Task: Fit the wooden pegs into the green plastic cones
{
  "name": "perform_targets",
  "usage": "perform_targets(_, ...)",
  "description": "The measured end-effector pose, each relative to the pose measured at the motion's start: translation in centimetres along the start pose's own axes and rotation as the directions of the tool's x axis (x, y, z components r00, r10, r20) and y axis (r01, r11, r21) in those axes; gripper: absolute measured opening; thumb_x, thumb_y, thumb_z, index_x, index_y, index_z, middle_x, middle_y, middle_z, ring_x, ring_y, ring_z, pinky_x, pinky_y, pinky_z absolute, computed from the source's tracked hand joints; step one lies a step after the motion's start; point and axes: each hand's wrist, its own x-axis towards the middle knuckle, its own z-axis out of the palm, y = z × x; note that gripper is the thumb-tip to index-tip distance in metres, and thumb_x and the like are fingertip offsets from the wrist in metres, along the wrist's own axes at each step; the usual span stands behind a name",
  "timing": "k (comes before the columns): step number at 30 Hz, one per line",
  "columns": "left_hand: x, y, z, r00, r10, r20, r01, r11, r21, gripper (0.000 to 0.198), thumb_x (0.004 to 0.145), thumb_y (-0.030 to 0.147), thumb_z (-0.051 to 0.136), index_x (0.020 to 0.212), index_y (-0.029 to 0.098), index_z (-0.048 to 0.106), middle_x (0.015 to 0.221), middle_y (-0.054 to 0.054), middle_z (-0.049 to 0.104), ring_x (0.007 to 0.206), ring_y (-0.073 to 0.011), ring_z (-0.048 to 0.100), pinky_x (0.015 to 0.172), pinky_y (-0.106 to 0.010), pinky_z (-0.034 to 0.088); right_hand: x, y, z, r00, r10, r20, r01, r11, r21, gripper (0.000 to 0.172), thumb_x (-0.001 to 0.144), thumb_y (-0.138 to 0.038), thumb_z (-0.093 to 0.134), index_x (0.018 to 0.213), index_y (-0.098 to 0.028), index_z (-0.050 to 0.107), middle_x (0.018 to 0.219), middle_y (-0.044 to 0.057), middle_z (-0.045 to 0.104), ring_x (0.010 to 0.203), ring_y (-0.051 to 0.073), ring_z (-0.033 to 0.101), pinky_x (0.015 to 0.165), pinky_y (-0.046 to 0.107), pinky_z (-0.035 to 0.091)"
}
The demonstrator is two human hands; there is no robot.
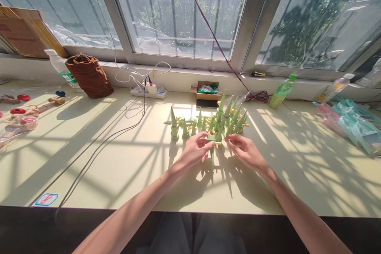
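My left hand (197, 145) is closed around a green spiked piece (212, 156), its point aimed down and its wide cup-like end up. A short yellow peg (218, 144) sticks out of its side toward my right hand. My right hand (242, 146) is beside it with thumb and fingers pinched together; what they hold, if anything, is too small to make out. Just beyond both hands a dense group of green spiked pieces (228, 113) stands upright, some with yellow pegs. Another green spiked piece (174, 125) stands at the left end of the group.
Behind the pieces is a small open carton (206, 97). A power strip (160, 94) has a black cable (119, 131) running to the front edge. A brown pouch (89, 75), a green bottle (281, 92), plastic bags (354, 121) and wooden toys with red balls (18, 111) lie around.
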Motion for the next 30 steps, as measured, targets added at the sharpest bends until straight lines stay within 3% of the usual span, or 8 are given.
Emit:
perform_targets(4, -0.2, 0.4, 0.1, 0.999, -0.028, 0.019, 0.029, 0.998, -0.052, 0.04, 0.085, 0.045, 0.068, 0.113, 0.019, 0.057, 0.071, 0.003, 0.058, 0.049, -0.0075, 0.048, 0.047, -0.02, 0.042, -0.1, -0.3, 0.6, 0.999, 0.037, -0.002, -0.036, 0.985, 0.169, 0.032, 0.089, -0.047, 0.062, 0.098, -0.017, 0.071, 0.081, 0.006, 0.066, 0.059, 0.013, 0.054, 0.049, 0.025, 0.043)
perform_targets(9, -0.3, 0.9, 0.3, 0.997, -0.064, 0.036, 0.068, 0.993, -0.1, 0.043, 0.081, 0.045, 0.072, 0.11, 0.018, 0.056, 0.066, 0.004, 0.057, 0.048, -0.0085, 0.048, 0.048, -0.021, 0.041, -0.1, -0.6, 0.9, 0.994, 0.062, -0.088, -0.035, 0.959, 0.28, 0.032, 0.082, -0.047, 0.072, 0.094, -0.017, 0.07, 0.081, 0.006, 0.067, 0.059, 0.015, 0.056, 0.044, 0.025, 0.043)
perform_targets(21, -0.4, 1.3, 0.2, 0.994, -0.045, 0.098, 0.062, 0.981, -0.185, 0.039, 0.077, 0.044, 0.076, 0.098, 0.018, 0.057, 0.067, 0.004, 0.057, 0.049, -0.0078, 0.048, 0.052, -0.022, 0.041, -0.1, -0.4, 0.9, 0.994, 0.034, -0.1, -0.006, 0.963, 0.27, 0.029, 0.08, -0.045, 0.074, 0.093, -0.019, 0.071, 0.083, 0.006, 0.069, 0.062, 0.016, 0.059, 0.044, 0.026, 0.047)
perform_targets(30, -0.5, 1.0, 0.1, 0.991, -0.018, 0.133, 0.043, 0.98, -0.194, 0.043, 0.077, 0.049, 0.074, 0.102, 0.019, 0.057, 0.071, 0.003, 0.059, 0.053, -0.0094, 0.051, 0.052, -0.023, 0.043, -0.2, -0.4, 1.0, 0.993, -0.089, -0.081, 0.104, 0.972, 0.209, 0.026, 0.083, -0.044, 0.072, 0.092, -0.02, 0.072, 0.093, 0.006, 0.065, 0.067, 0.015, 0.06, 0.048, 0.026, 0.051)
